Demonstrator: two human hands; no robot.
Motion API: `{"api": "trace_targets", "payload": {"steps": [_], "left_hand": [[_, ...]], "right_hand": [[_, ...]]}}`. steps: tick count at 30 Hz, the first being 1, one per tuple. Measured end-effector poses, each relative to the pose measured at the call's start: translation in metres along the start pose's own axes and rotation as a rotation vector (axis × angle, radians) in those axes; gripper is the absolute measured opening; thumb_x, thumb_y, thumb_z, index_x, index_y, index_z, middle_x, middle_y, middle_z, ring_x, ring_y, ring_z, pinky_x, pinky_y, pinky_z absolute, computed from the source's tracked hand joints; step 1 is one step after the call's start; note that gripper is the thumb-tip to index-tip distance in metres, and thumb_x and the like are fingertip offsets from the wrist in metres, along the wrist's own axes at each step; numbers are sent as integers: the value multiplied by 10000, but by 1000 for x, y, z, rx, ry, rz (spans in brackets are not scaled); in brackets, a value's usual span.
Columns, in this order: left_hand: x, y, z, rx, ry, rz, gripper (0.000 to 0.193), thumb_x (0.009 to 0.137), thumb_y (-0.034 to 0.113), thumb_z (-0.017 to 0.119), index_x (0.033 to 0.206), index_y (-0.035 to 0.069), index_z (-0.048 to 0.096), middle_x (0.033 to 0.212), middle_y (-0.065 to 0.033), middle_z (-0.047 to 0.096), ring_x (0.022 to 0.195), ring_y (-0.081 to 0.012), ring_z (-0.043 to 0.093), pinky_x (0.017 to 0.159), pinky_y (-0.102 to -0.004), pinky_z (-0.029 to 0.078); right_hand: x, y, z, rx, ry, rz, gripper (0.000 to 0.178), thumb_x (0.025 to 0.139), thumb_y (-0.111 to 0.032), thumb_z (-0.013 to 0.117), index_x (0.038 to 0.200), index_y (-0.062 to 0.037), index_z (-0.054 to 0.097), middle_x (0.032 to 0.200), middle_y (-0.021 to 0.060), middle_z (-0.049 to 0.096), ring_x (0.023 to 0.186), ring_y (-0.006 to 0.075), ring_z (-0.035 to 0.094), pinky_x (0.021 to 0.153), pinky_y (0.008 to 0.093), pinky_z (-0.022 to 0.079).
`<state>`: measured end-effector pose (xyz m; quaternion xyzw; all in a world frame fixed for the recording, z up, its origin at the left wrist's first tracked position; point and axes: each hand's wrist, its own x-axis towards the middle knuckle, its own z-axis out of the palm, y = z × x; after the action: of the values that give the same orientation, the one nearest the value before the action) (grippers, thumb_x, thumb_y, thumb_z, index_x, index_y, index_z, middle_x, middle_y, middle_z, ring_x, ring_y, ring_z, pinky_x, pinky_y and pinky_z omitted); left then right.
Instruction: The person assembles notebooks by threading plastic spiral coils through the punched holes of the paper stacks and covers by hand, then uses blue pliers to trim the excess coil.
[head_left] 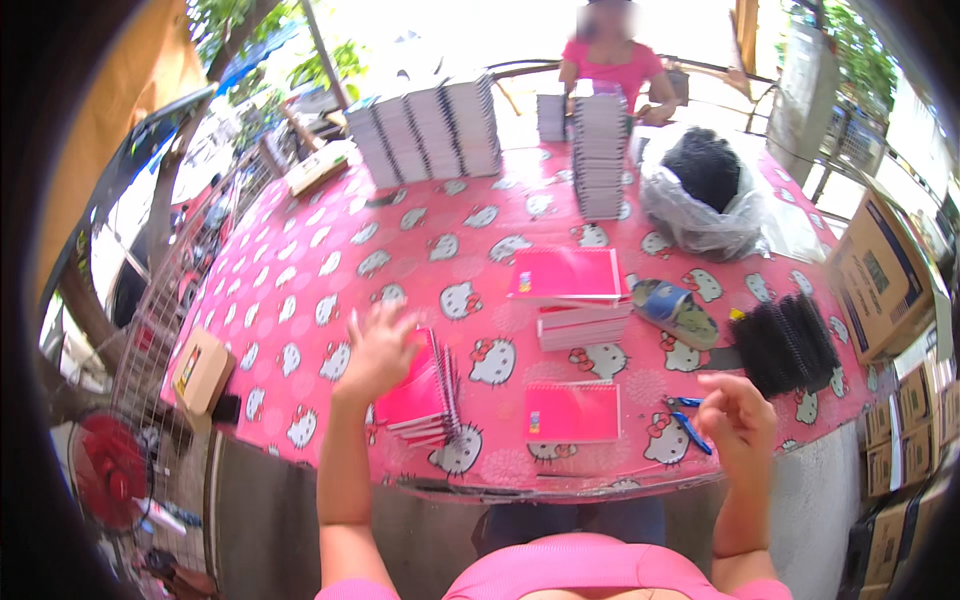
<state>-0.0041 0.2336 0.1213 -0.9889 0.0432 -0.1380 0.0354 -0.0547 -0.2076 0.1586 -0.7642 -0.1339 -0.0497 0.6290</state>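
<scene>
My left hand (382, 345), fingers spread, is over the upper left edge of a stack of pink spiral notebooks (412, 385), their bound edge to the right. My right hand (738, 425) hovers near the front edge with fingers loosely bent and apart; nothing shows in it. Just left of it lie blue-handled cutting pliers (690, 430). Between my hands sits a pink notebook (573, 412), its cover up. Behind that is a pile of pink notebooks without visible coils (568, 274). A bundle of black spiral binding coils (785, 345) lies to the right.
Tall notebook stacks (428, 132) and another stack (600, 155) stand at the back. A plastic bag of black coils (705, 205), a blue-and-tan object (675, 310) and a cardboard box (885, 275) are right. A beige box (203, 370) sits left. A person (612, 62) is across the table.
</scene>
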Motion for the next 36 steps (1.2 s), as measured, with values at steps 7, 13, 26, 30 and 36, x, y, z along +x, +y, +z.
{"api": "trace_targets", "payload": {"steps": [7,13,26,30,36], "left_hand": [[9,3,32,-405,-100,-120,478,961,408,440,1373,168,477,1420,-92,449,1340,-283,357,1102,-596,148],[3,7,27,-393,-92,-147,465,957,397,448,1356,162,497,1397,-95,469,1328,-279,370,1100,-593,154],[4,7,28,-372,-76,-129,451,957,363,451,1354,153,494,1375,-100,485,1311,-278,394,1098,-566,170],[6,7,27,-389,-96,-135,449,957,356,452,1356,154,489,1378,-103,478,1314,-285,387,1097,-579,160],[6,8,20,-409,-126,-112,462,949,366,466,1354,145,486,1369,-112,476,1313,-300,375,1095,-599,154]], "right_hand": [[29,-114,1,655,-869,-1081,127,885,-116,608,900,2,563,691,184,560,508,248,509,486,393,416],[10,-133,37,673,-536,-1159,99,900,-10,579,948,-96,587,519,-37,340,372,70,271,363,238,189],[18,-138,38,547,-546,-1316,116,902,-8,544,932,-116,573,520,-35,342,373,67,307,351,228,213],[13,-135,34,692,-630,-1123,90,905,-17,555,939,-98,572,522,-27,352,376,74,317,353,234,218],[15,-138,31,715,-547,-1159,62,905,-39,589,958,-70,577,537,-5,397,390,76,319,362,240,215]]}}
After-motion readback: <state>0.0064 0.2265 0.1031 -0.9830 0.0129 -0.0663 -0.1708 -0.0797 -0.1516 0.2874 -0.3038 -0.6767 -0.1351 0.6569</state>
